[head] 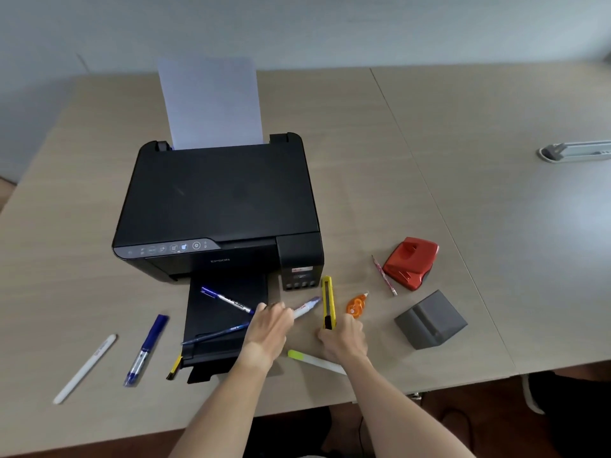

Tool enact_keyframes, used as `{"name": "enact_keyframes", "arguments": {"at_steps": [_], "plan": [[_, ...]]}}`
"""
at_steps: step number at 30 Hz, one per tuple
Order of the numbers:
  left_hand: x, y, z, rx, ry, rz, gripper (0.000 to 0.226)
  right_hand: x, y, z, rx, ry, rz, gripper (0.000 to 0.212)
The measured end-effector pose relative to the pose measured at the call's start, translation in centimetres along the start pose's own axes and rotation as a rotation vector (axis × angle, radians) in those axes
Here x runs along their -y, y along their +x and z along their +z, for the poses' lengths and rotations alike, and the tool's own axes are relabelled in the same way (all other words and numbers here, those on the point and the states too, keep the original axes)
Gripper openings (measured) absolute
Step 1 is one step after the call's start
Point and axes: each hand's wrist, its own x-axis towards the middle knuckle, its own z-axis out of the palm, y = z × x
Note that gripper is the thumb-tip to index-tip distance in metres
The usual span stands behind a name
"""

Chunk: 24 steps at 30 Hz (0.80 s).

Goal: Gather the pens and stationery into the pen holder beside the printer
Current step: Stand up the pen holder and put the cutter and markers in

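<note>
Left hand (269, 327) clutching marker (305, 307), right hand (344, 337) clutching cutter (328, 302), holder (431, 320) beside

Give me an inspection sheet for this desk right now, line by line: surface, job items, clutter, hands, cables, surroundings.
Surface: tan wood-grain table, two sections joined at a seam.
Job's things: grey pen holder right of the printer; two blue pens on the printer's output tray; blue marker, white pen and highlighter on the table; correction tape; pencil.
Clutter: red hole punch; paper sheet in the printer feed.
Grippers: left hand grips a white marker; right hand grips a yellow utility knife.
Cables: nothing seen.
Surroundings: pale wall; grey cable port in the table, far right.
</note>
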Motion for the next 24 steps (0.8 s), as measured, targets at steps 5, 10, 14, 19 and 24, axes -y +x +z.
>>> {"name": "enact_keyframes", "arguments": {"at_steps": [5, 10, 14, 19, 24], "plan": [[-0.3, 0.0, -1.1, -0.043, -0.093, -0.054, 0.038, -1.1, 0.5, -1.1, -0.011, 0.123, -0.086, 0.012], [-1.4, 0.7, -3.1, -0.055, -0.201, -0.103, 0.042, -1.0, 1.1, -4.1, -0.176, 0.199, -0.293, 0.012], [-3.3, 1.2, -4.5, -0.046, -0.25, -0.076, 0.035, -0.2, 0.7, -8.6, -0.299, 0.377, -0.498, 0.009], [-6.9, 1.9, -7.1, -0.083, -0.241, 0.019, 0.032, -1.6, -0.1, -15.3, -0.534, 0.512, -0.58, 0.016], [-10.4, 3.6, -10.6, -0.19, -0.251, 0.129, 0.022, -5.7, -0.7, -20.0, -0.817, 0.601, -0.512, 0.021]]}}
